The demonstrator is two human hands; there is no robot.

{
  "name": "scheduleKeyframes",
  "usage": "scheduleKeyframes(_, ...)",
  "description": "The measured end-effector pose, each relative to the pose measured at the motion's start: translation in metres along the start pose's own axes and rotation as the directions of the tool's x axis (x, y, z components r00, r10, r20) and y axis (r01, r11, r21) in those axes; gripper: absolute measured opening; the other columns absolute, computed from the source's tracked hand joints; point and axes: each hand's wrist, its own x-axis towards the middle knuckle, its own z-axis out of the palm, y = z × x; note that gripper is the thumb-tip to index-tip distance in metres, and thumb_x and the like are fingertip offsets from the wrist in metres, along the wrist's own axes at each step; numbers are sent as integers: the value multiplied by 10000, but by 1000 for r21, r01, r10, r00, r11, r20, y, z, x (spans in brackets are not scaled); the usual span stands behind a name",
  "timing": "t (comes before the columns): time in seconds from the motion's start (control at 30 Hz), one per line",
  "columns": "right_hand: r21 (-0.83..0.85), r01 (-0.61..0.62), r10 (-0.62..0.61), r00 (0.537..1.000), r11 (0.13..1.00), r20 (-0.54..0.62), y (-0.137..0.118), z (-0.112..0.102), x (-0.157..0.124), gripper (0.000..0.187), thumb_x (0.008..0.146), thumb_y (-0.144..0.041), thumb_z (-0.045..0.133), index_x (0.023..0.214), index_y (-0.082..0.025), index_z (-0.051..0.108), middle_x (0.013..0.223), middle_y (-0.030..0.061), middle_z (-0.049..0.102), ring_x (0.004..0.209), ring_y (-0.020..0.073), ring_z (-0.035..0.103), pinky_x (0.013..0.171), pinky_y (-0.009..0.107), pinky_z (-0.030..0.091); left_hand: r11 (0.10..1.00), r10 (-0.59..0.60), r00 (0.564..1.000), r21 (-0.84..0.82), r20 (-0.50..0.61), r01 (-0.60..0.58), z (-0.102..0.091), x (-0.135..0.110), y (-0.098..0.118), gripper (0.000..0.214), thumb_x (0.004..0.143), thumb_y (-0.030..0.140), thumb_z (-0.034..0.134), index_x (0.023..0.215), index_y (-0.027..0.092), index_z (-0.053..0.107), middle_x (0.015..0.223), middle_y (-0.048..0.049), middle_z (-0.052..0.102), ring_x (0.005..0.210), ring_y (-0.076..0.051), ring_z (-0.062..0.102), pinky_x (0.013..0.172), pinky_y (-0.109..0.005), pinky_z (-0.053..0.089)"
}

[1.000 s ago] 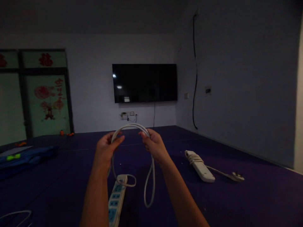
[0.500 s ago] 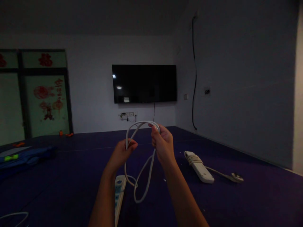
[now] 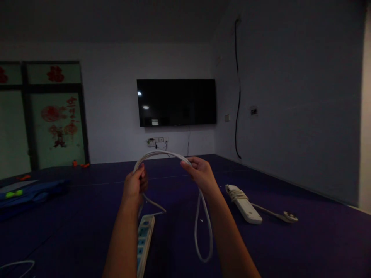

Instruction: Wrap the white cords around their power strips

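A white power cord [image 3: 160, 153] arches between my hands above the purple surface. My left hand [image 3: 135, 183] is closed around its left end of the arch. The fingers of my right hand [image 3: 201, 172] pinch the cord on the right, and a long loop hangs below that hand. Under my left forearm lies a white power strip [image 3: 147, 235] with blue socket faces, partly hidden by the arm. A section of cord runs from beneath my left hand toward the far end of this strip.
A second power strip [image 3: 246, 208], its cord wound around it, lies to the right with its plug [image 3: 290, 217] on the purple surface [image 3: 278, 247]. Folded blue cloth [image 3: 37, 193] is at left. More white cord [image 3: 26, 263] shows at lower left. A television [image 3: 176, 102] hangs ahead.
My left hand has moved left and closed on the cord. The coil between my hands has spread into a wider arch, and the hanging loop has shifted right, under my right hand.
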Motion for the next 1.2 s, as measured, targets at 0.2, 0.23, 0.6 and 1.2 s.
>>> scheduleKeyframes(0.2, -391, -104, 262, 889, 914, 376, 28, -15, 2, 201, 696, -337, 617, 681, -137, 620, 428, -78, 385, 376, 49, 332, 371, 182, 222, 957, 151, 972, -219, -182, -190, -2, -1, 10, 306, 700, 293, 562, 507, 194, 347, 371, 115, 274, 261, -17, 177, 279, -158, 111)
scheduleKeyframes(0.23, -413, -103, 278, 877, 905, 391, 32, -16, 3, 218, 716, -344, 597, 662, -134, 623, 422, -77, 383, 375, 47, 329, 375, 182, 222, 942, 183, 960, -241, -212, -232, -2, -2, 11, 285, 700, 272, 563, 521, 191, 356, 389, 113, 292, 265, -14, 185, 282, -158, 113)
scheduleKeyframes(0.6, 424, -486, 275, 840, 764, 467, 22, 19, 2, 366, 774, -514, 546, 715, -153, 528, 415, -125, 251, 341, 26, 162, 359, 150, 162, 894, 267, 961, -352, -75, -276, 13, -8, 6, 374, 773, 366, 580, 513, 177, 389, 373, 102, 262, 288, -21, 192, 318, -173, 148)
scheduleKeyframes(1.2, 176, -719, 445, 582, 672, 681, 27, 53, -7, 605, 891, -548, 52, 922, -161, 517, 461, -19, 515, 356, 122, 498, 428, 245, 446, 707, 165, 984, -703, 62, -75, 36, -10, -1, 411, 890, 332, 393, 511, 174, 379, 464, 64, 310, 417, -64, 329, 453, -178, 337)
